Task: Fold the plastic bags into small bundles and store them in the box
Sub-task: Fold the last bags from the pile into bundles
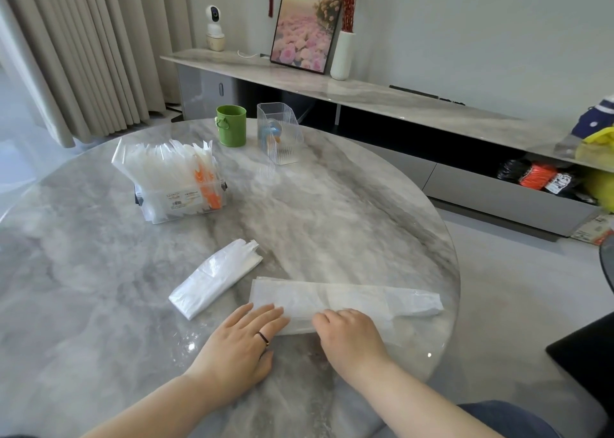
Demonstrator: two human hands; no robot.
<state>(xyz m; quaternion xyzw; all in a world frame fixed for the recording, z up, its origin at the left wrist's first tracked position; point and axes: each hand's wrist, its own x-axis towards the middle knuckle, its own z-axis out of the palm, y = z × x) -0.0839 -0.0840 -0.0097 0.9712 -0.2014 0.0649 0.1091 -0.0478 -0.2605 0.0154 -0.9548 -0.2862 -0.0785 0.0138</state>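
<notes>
Your left hand (242,341) lay flat, fingers straight, pressing left end of long bag (345,299). Your right hand (349,334) had fingers curled on its near edge. Long bag lay nearer you than box (186,188), off to box's right. Second bag (212,280) lay between box and long bag.

Risk, my judgement: slick film could skid on polished table (332,211), or trapped air could spring fold open if pressure eased.

Count: two loose bags, one box (crammed), one cup (231,125), one clear holder (279,135).
</notes>
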